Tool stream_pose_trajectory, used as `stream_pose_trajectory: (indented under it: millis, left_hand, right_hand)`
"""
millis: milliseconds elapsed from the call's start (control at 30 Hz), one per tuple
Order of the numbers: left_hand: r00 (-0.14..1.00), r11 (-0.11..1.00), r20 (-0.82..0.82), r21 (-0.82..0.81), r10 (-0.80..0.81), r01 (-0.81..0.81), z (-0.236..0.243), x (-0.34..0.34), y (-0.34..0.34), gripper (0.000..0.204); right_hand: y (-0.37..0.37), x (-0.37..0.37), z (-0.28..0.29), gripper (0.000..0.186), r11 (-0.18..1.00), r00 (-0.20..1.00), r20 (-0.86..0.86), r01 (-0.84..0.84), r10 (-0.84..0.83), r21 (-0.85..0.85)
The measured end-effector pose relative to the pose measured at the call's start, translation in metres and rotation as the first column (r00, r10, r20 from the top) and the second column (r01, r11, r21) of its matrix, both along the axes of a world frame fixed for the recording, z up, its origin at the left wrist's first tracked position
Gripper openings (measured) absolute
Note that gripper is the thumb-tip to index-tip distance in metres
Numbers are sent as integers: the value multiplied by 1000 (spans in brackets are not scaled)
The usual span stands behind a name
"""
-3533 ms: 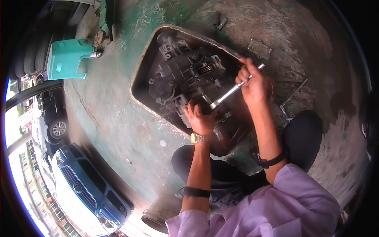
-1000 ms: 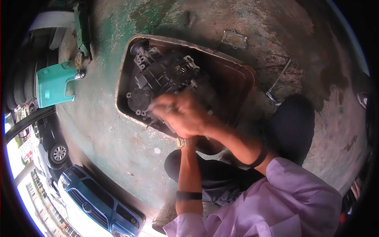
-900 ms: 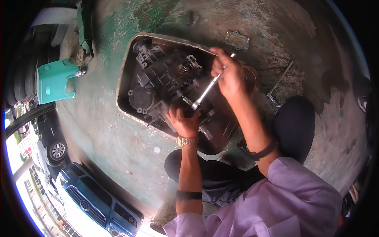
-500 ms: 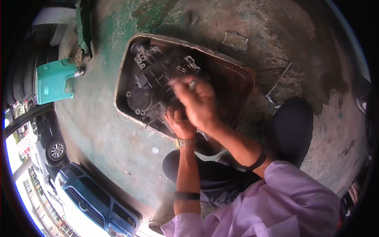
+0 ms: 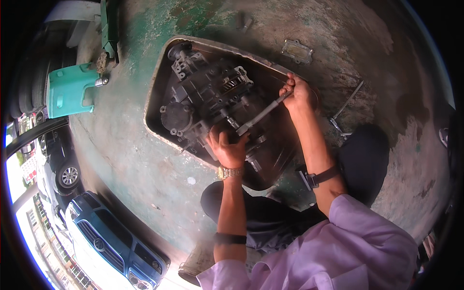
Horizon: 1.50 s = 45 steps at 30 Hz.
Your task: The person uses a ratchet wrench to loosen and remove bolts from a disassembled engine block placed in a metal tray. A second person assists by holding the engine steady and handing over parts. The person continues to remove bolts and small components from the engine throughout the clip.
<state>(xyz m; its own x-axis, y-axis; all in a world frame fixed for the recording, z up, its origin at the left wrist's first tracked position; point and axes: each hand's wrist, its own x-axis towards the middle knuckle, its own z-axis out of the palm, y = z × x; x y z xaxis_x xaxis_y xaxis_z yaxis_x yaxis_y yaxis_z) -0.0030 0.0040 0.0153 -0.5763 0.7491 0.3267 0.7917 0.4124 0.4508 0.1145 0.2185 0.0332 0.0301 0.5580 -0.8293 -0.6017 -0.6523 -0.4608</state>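
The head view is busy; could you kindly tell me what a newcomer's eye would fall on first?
Probably the dark metal assembly in the tray near the centre, with the right hand gripping a long wrench whose other end lies by the left hand. Next, the turquoise plastic piece at upper left and the blue vehicle at lower left stand out.

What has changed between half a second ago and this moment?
The right hand swung from near the left hand out to the right, toward the tray rim, now holding the wrench by its outer end. The left hand stayed at the wrench's head; the machine housing and metal plate stayed in place.
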Motion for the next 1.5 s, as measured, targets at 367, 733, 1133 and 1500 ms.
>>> stream_pose_trajectory:
  millis: [367,733,1133,1500]
  left_hand:
    - [997,978,-58,-195,59,-69,24,5,7,47]
    - [1000,1000,13,-12,-12,12,10,2,4,53]
    - [999,999,10,-13,-31,31,16,4,4,46]
    - [999,999,34,-32,3,-2,7,2,1,53]
  right_hand:
    - [-119,-59,112,14,91,743,443,-555,502,827]
    - [-29,-15,46,24,779,905,-186,-208,383,591]
    - [-95,-36,76,19,556,869,190,-445,456,702]
    - [-64,-19,69,21,598,801,-53,-398,596,696]
